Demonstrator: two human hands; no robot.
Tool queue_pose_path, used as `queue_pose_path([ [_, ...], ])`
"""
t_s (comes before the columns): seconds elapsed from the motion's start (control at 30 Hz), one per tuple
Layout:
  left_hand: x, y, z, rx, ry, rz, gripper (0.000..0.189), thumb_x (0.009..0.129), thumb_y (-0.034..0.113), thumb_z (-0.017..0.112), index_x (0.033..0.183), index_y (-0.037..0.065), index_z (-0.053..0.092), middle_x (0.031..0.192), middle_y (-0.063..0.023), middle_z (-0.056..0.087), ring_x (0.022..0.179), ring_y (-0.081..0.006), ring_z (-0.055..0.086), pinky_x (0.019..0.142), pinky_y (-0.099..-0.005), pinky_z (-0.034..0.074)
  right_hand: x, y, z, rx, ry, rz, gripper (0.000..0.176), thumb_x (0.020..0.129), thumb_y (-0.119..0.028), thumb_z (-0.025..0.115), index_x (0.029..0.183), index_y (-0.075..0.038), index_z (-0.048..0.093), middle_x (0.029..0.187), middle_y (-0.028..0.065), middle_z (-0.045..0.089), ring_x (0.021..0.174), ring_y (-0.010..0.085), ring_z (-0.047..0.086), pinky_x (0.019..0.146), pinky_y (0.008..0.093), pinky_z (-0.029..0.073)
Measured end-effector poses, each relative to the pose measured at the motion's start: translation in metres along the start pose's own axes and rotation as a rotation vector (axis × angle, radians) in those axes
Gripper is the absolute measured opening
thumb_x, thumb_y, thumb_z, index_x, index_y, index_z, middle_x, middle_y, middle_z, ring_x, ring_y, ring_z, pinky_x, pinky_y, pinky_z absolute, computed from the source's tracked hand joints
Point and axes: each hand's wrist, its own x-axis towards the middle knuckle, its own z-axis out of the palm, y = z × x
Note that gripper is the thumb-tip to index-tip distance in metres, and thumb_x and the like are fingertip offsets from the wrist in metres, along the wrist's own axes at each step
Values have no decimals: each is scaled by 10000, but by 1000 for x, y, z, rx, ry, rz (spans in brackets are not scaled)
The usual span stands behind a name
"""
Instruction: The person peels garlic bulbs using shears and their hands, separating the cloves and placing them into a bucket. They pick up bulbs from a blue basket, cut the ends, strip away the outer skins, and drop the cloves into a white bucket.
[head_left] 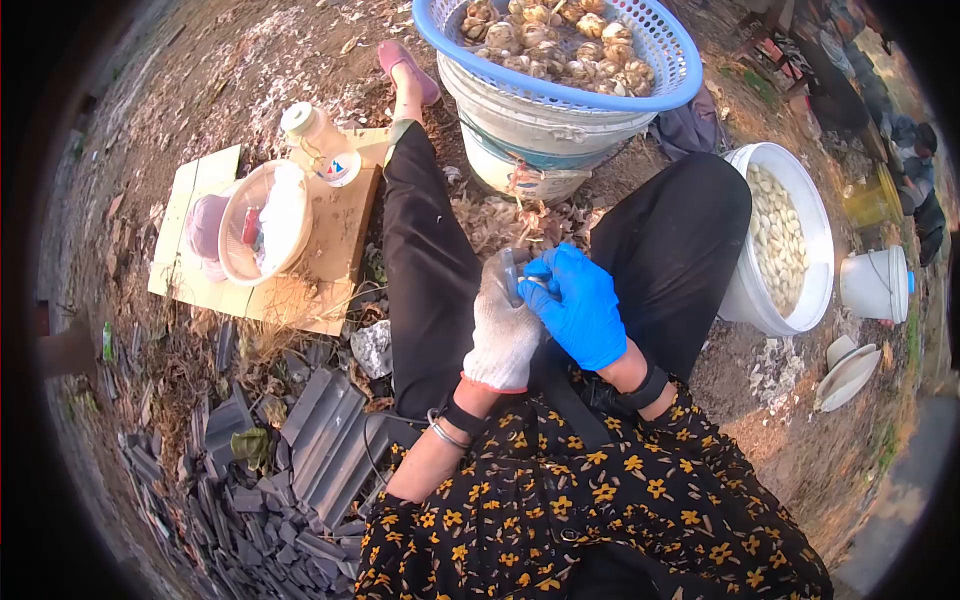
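below the blue basket (440, 32), curled left hand (499, 330) and pinching right hand (577, 308) hold a pale piece (533, 283), long axis unclear.

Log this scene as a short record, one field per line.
left hand: pale glove, fingers meeting the right hand's
right hand: blue glove
between them: a small thing, mostly hidden, can't tell what
ahead: garlic bulbs in a blue basket atop a large bucket
right side: peeled cloves in a white bucket
left side: cardboard bearing a small basket and a jar
near left: broken tiles
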Motion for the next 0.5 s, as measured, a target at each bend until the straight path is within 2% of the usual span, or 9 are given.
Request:
queue_pose_path([
  [0.23, 1, -5, 4, 71, 71, 142, 359, 879, 20, 635, 1215, 15, 510, 1002, -91, 663, 892, -130, 649, 758, -264, 530, -2, 7, 9, -50, 109, -187, 68, 854, -80, 640, 888, -28, 611, 796, 139, 563, 722, 363, 576, 647, 427, 475],
  [0.3, 2, -11, 5, 151, 112, 140, 355, 870, 9, 635, 1205, 19, 520, 979, -77, 658, 871, -126, 648, 740, -257, 529, -2, 15, 9, 24, 97, -109, 65, 883, -84, 617, 904, -23, 617, 815, 141, 591, 730, 357, 596, 655, 409, 484],
  [0.4, -3, -7, 10, 86, 84, 68, 387, 846, 0, 643, 1211, 22, 516, 945, -78, 647, 852, -126, 646, 724, -266, 534, -3, 19, 8, 164, 113, -6, 95, 923, -102, 588, 928, -14, 624, 864, 147, 632, 755, 341, 629, 678, 376, 501],
  [0.5, 0, -1, 11, 159, 99, 56, 460, 831, 5, 656, 1257, 24, 484, 916, -85, 638, 831, -123, 646, 706, -266, 536, -1, 23, 6, 326, 91, 114, 113, 941, -117, 589, 951, -11, 627, 917, 151, 657, 786, 320, 656, 699, 347, 516],
])
